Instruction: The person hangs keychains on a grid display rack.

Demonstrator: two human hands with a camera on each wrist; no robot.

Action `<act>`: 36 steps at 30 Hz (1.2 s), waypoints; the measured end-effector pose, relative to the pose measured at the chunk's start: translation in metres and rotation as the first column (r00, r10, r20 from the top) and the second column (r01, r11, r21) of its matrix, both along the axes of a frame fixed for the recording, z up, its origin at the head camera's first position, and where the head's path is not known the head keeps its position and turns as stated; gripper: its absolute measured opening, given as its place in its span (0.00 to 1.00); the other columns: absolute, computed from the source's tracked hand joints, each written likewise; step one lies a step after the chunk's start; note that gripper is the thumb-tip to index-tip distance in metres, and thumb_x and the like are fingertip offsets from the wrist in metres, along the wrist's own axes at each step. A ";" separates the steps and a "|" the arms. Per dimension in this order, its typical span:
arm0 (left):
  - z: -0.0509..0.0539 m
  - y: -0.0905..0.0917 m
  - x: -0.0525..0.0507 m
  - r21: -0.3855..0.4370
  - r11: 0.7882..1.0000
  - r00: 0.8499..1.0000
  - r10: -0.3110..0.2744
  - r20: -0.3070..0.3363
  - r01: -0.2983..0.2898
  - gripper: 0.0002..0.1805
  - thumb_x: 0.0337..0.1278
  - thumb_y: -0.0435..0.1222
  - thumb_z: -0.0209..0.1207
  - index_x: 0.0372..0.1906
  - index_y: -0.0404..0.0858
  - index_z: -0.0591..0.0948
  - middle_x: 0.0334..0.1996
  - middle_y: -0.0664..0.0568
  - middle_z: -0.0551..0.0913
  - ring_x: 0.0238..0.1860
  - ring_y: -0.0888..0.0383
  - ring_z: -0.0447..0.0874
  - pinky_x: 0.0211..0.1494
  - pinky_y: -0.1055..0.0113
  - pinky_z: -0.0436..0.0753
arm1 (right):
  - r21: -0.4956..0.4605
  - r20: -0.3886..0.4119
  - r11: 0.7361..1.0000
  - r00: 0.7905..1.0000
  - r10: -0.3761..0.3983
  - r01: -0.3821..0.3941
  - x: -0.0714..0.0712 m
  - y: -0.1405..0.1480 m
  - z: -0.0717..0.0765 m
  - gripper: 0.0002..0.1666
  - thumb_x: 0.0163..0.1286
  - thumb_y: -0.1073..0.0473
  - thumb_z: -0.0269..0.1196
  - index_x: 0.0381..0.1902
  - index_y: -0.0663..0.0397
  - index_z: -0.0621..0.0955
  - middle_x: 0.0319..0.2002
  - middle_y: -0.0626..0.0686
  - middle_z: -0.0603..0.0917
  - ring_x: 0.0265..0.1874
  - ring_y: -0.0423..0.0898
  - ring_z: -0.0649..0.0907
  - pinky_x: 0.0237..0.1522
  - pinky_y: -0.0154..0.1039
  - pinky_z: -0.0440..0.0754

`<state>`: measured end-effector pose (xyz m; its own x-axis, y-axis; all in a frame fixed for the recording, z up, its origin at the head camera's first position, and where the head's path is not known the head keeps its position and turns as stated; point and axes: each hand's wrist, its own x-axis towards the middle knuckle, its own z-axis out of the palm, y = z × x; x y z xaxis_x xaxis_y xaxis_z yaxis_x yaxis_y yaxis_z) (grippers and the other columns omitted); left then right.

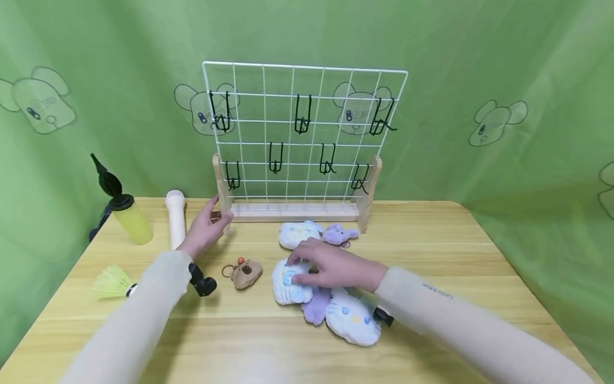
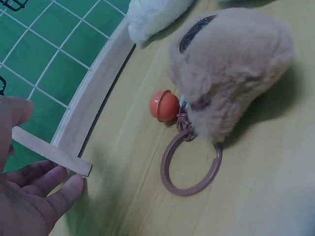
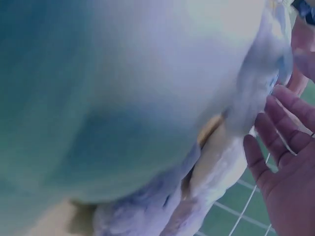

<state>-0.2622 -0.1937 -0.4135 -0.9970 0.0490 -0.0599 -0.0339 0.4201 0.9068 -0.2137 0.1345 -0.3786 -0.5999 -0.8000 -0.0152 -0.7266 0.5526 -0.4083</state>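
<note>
In the head view, my left hand [image 1: 205,229] holds the left wooden upright of a white wire grid rack [image 1: 295,213]. The left wrist view shows the thumb and fingers on either side of its wooden foot [image 2: 54,151]. My right hand [image 1: 331,265] is over a white plush with blue details [image 1: 290,288], its fingers loosely spread at the plush's upper side. A purple plush [image 1: 316,308] and another white plush [image 1: 354,320] lie beside it, partly under the right forearm. A brown plush keychain [image 1: 247,274] with a ring and an orange bell lies between the hands.
Several black hooks [image 1: 303,120] hang on the grid. Behind the right hand lie a white plush [image 1: 299,233] and a small purple plush [image 1: 339,233]. To the left are a white microphone-shaped object [image 1: 176,216], a yellow bottle with a black top [image 1: 134,221] and a yellow shuttlecock [image 1: 112,282].
</note>
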 end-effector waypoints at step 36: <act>-0.007 0.000 -0.008 -0.133 0.991 0.998 -0.002 -0.062 -0.006 0.34 0.79 0.36 0.53 0.81 0.30 0.59 0.65 0.24 0.77 0.61 0.33 0.83 0.59 0.53 0.91 | -0.252 0.313 0.956 0.947 -0.070 0.154 0.001 0.006 -0.003 0.04 0.73 0.62 0.67 0.42 0.57 0.85 0.34 0.51 0.89 0.31 0.34 0.81 0.35 0.30 0.86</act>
